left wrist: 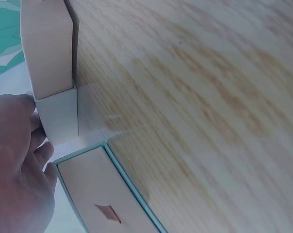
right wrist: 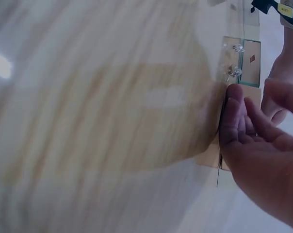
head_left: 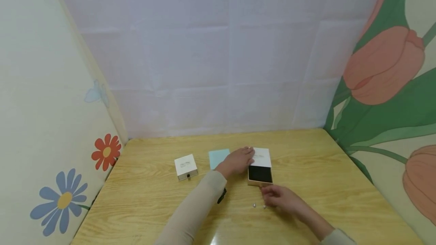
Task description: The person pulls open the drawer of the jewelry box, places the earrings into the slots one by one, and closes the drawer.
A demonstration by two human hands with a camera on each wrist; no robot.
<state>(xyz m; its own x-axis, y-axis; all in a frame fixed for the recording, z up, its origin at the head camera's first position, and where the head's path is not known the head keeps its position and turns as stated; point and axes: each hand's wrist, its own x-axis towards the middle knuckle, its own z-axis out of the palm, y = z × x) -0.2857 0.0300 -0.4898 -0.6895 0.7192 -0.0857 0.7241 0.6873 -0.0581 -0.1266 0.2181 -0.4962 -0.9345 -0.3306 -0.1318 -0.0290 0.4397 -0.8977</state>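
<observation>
A white drawer-style jewelry box [head_left: 262,157] has its black-lined drawer [head_left: 260,174] slid partway out toward the person. My left hand [head_left: 238,160] holds the box's white sleeve at its left side; the left wrist view shows fingers bent against the sleeve's edge [left wrist: 59,114]. At the front of the drawer, my right hand [head_left: 281,198] has its fingertips at the small pull tab [head_left: 261,187], which they partly hide. Two small shiny clear-stone earrings [head_left: 254,205] lie on the table just in front, beside the right fingers.
A light blue box [head_left: 218,157] stands left of the opened box, partly behind the left forearm. Farther left is a smaller white box [head_left: 186,166] with a black tab. All sit on the wood-grain table [head_left: 153,199], with a white cloth [head_left: 204,67] behind.
</observation>
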